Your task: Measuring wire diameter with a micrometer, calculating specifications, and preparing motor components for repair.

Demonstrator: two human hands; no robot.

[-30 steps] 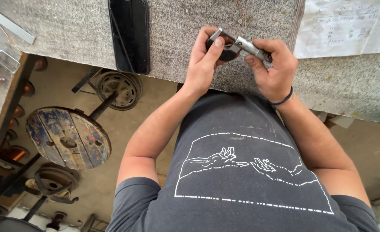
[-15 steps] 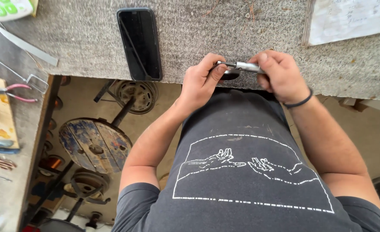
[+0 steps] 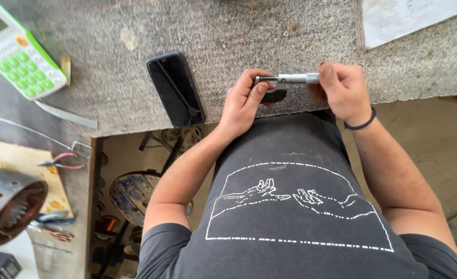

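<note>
Stone counter (image 3: 270,31) slid down; calculator (image 3: 19,51) appeared beside phone (image 3: 175,89).

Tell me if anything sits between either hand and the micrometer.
Nothing does. The left hand already grips the micrometer by its frame, and the right hand has its fingers on the thimble end. The black phone lies off to the side.

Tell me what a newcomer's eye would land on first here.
First, the two hands at the counter's edge: the left hand grips the frame of a metal micrometer while the right hand pinches its thimble end. Next, the black phone lying face up left of them, and the white-and-green calculator at the counter's far left corner.
</note>
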